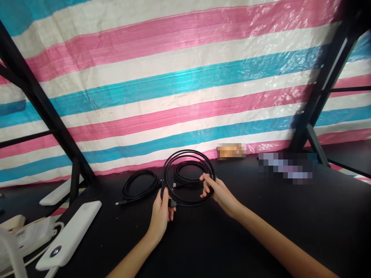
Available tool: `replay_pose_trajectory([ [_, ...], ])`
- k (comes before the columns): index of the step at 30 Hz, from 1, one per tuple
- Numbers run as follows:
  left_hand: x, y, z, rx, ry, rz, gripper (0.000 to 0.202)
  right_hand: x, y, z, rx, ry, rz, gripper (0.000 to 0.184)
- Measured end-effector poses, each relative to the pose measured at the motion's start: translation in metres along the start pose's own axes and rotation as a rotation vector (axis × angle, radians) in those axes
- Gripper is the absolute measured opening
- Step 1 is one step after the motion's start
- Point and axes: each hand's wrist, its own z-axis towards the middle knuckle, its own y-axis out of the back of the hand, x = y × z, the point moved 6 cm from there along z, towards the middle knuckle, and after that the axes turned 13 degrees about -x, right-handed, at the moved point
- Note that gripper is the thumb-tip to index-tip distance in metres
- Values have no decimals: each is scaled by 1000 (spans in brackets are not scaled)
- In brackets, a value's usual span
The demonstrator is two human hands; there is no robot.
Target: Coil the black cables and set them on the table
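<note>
A black cable (185, 205), wound into loose round loops, is held up between my two hands above the black table. My left hand (162, 208) pinches the left side of the loops, with a dark connector jutting out by its fingers. On the right side, my right hand (218, 193) has its thumb and fingers closed around the strands. Behind the held loops lies a second coiled black cable (181, 178) with a light-coloured plug tip. A third coiled black cable (124, 189) rests to the left, its metal-tipped plug pointing left.
A long white device (71, 235) with a round dark spot lies at front left, beside a white power strip (34, 233) and wires. Black metal frame legs (43, 104) slant down at both sides. Striped plastic sheeting (185, 88) hangs behind; two pixelated patches sit at the back right.
</note>
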Motion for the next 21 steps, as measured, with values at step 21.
replay_pose_trajectory([
  [21, -1, 4, 5, 12, -145, 201, 32, 0, 12, 11, -63, 373, -593, 28],
])
